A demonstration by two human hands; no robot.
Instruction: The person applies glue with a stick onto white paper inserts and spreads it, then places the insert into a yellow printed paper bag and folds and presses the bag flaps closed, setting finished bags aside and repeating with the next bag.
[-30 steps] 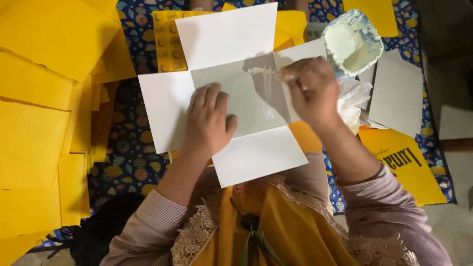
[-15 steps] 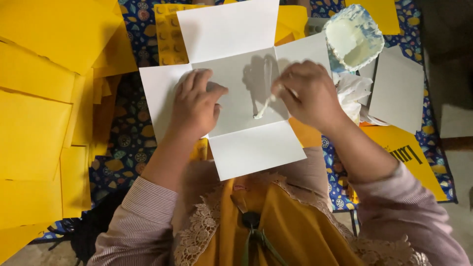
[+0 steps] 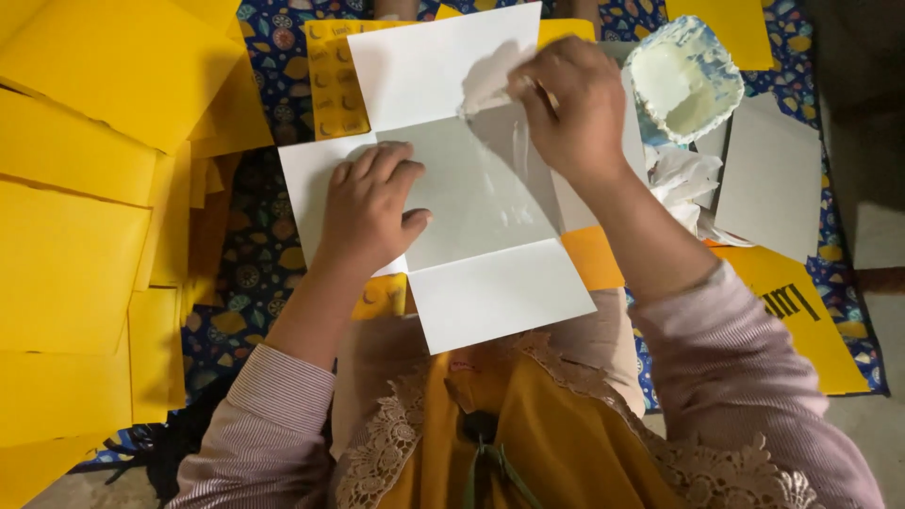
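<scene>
A white cross-shaped paper sheet (image 3: 471, 292) with folded flaps lies on the patterned cloth in front of me. My left hand (image 3: 368, 207) rests flat on its left side, fingers spread, pinning it down. My right hand (image 3: 570, 104) is closed at the sheet's upper edge, pinching what looks like a small applicator that is mostly hidden by the fingers. Wet glue streaks (image 3: 514, 165) shine on the grey middle panel below that hand.
A white glue-filled tub (image 3: 683, 75) stands at the upper right, with crumpled white paper (image 3: 683, 179) and a grey card (image 3: 768, 179) beside it. Yellow envelopes (image 3: 85, 217) are stacked along the left. A yellow printed sheet (image 3: 801, 311) lies at the right, on blue patterned cloth (image 3: 250, 254).
My right hand has moved from the sheet's middle up to its top edge, leaving glue streaks. My left hand slid slightly right and stays pressed on the sheet.
</scene>
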